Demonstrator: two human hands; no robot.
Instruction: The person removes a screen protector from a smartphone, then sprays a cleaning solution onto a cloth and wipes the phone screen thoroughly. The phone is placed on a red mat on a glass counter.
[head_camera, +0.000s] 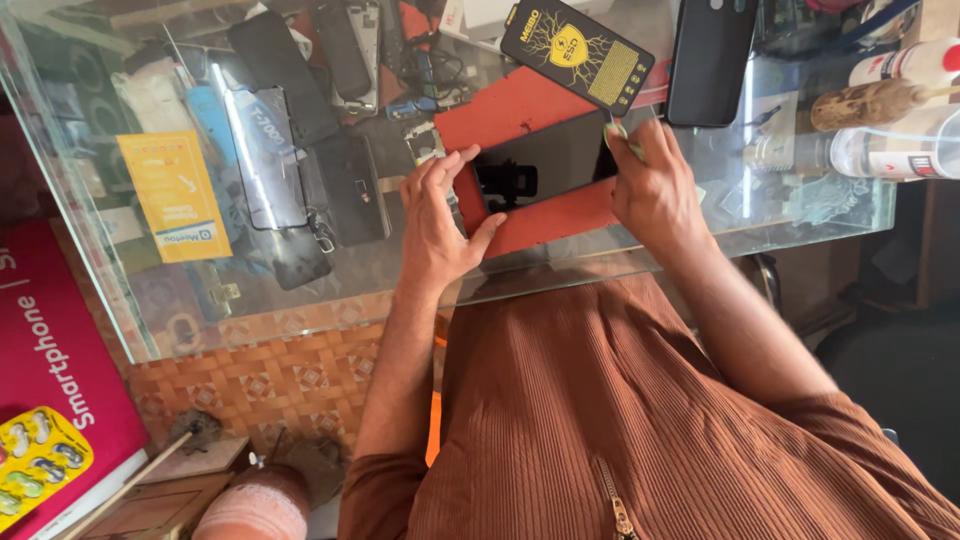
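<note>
Head view: we're over a glass tabletop (330, 290) with a black rectangular smartphone (545, 162) lying screen-up on a flat red rectangular mat (520, 105). All places below are relative to that phone.

Risks first:
- The phone sits near the tabletop's near edge. A push from either side could slide it, mat and all, toward us and off the glass.
- Our right fingers pinch something thin and pale at the phone's far right corner. We can't tell what it is. If it's a film or tab, a slip there could leave it skewed or trap dust.
- The screen is glossy, so any fingertip on the glass will probably smear it.

Hands:
- Left hand (435, 215): open, fingers spread, fingertips touching the phone's left short edge, thumb at its near left corner. Steadying, not gripping.
- Right hand (655, 185): at the phone's right end, fingertips closed on that thin item at the far corner.

The phone lies between both hands, touching both.

Beyond the phone: a black packet with a yellow shield print (577, 52) and a second dark phone (710, 60). Left of it, under the glass: loose phones and parts.
</note>
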